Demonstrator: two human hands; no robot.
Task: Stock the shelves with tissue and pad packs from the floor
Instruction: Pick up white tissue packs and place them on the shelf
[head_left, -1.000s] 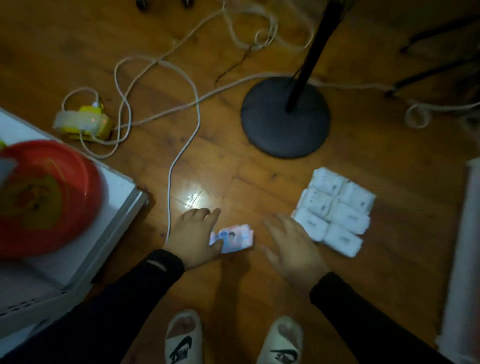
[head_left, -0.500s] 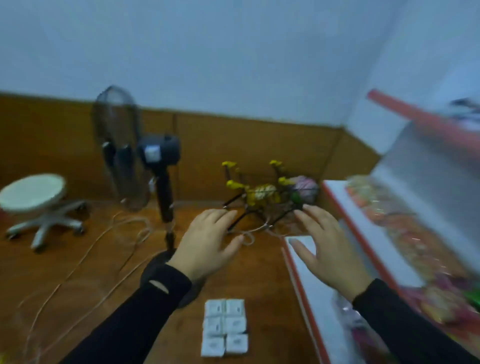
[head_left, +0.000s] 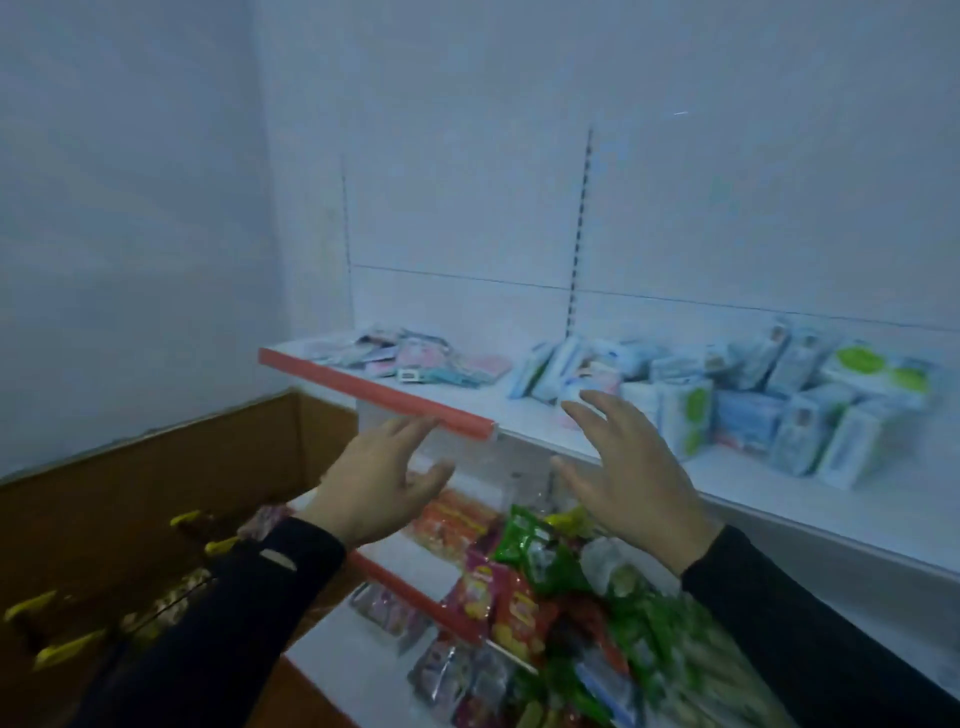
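Both our hands come up empty, fingers spread: left hand and right hand now face the upper shelf.

A second ago we were bent over packs on the floor; none came along, so they remain out of view below. That shelf already holds flat pad packs and upright tissue packs; snack bags crowd the shelf beneath.

Single head view; faces forward, slightly down at upper shelf; close, seemingly arm's reach; edges blurred.
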